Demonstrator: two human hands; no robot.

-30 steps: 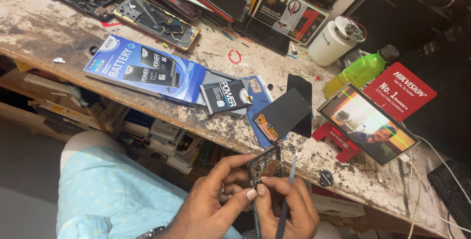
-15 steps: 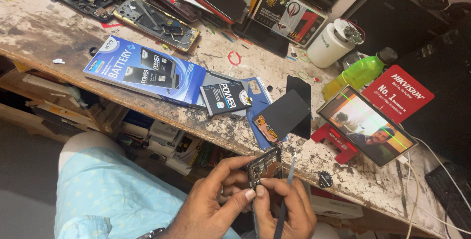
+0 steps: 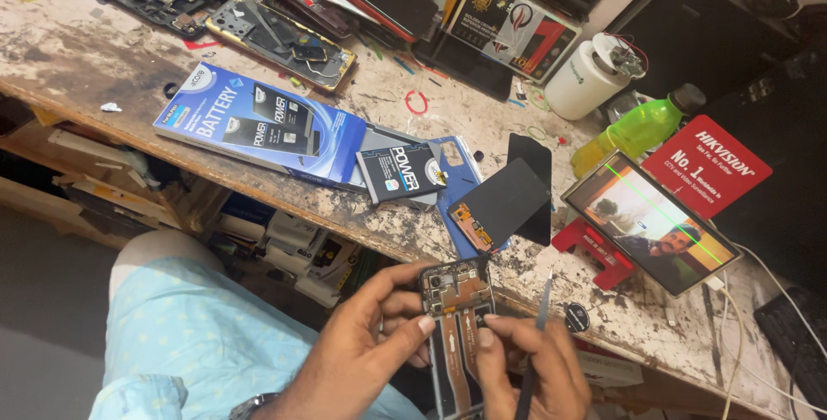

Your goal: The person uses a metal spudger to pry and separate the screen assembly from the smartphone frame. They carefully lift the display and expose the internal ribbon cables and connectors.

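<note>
Scuffed, paint-stained workbench [image 3: 103,67], cluttered: blue battery box [image 3: 258,123], small black battery [image 3: 401,172], dark screen panel [image 3: 508,200], propped tablet [image 3: 650,222] w/ video on, green bottle [image 3: 642,131], white jar [image 3: 586,80]. Shelves w/ boxes under bench. Opened phone [image 3: 457,317] held below bench edge, over lap: left hand [image 3: 370,351] clamped on its side, right hand [image 3: 538,368] pinching lower edge, also closed around thin tool [image 3: 530,360]. Vs 0.5 s ago: grip and phone pos unchanged, no real shift.

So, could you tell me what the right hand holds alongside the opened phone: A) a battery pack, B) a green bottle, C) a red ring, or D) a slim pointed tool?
D: the right hand grips a slim pointed tool beside the opened phone, which the left hand steadies.
</note>
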